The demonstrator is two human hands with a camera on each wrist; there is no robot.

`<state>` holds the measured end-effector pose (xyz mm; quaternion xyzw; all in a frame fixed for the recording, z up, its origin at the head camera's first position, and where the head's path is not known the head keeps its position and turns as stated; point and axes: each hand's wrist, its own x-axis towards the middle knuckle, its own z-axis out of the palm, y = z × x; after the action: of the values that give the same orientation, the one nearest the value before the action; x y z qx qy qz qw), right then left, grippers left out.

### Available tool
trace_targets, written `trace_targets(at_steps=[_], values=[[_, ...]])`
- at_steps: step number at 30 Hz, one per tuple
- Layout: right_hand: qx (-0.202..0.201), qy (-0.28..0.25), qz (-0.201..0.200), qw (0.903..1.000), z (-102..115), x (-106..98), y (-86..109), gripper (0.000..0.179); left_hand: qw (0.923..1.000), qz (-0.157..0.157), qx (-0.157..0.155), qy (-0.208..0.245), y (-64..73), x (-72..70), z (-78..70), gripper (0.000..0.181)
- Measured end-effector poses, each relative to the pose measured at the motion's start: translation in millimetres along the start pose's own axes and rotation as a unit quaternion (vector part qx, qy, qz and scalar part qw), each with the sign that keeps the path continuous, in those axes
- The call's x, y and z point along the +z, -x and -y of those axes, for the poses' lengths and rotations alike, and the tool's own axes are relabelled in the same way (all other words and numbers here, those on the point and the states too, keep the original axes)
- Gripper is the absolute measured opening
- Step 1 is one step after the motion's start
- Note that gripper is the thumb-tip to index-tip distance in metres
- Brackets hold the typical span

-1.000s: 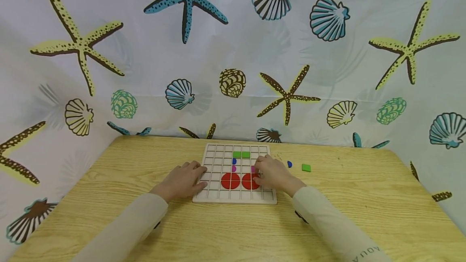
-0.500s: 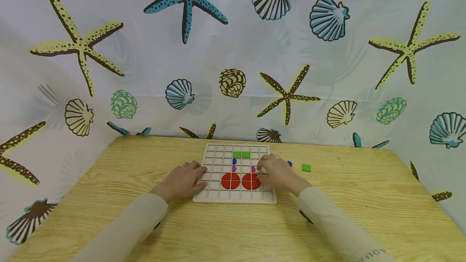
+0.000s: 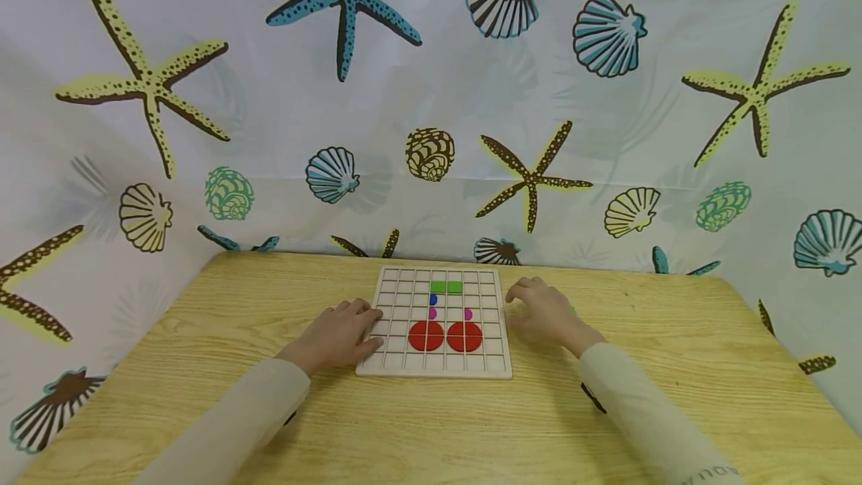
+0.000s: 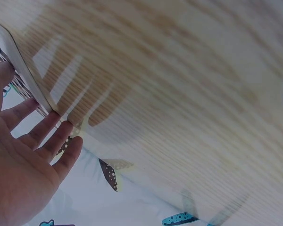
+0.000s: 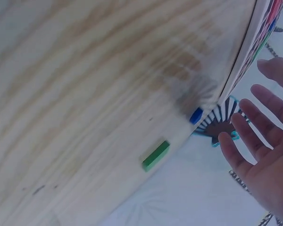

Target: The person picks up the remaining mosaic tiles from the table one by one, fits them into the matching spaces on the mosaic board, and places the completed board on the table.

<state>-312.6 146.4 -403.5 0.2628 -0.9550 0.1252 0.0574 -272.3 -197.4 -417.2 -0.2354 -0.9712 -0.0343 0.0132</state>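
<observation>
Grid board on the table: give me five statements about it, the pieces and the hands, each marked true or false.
1. The left hand is at the left edge of the grid board. True.
2. On the board, the blue half-disc lies between a green square and a magenta half-disc. True.
3. The right hand covers both red discs. False: it is to the right of the board, and both discs show.
4. The two red discs lie side by side. True.
5. The right wrist view shows no loose pieces. False: a blue piece and a green piece lie on the table.
</observation>
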Motion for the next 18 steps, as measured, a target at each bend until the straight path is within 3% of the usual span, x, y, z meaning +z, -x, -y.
trace_targets(at_steps=[18], values=[[0.032,0.011,-0.013,0.9993,-44.1,0.9,5.1,0.021,1.0000,-0.001,0.001,0.004,0.0,1.6,0.9,0.049]])
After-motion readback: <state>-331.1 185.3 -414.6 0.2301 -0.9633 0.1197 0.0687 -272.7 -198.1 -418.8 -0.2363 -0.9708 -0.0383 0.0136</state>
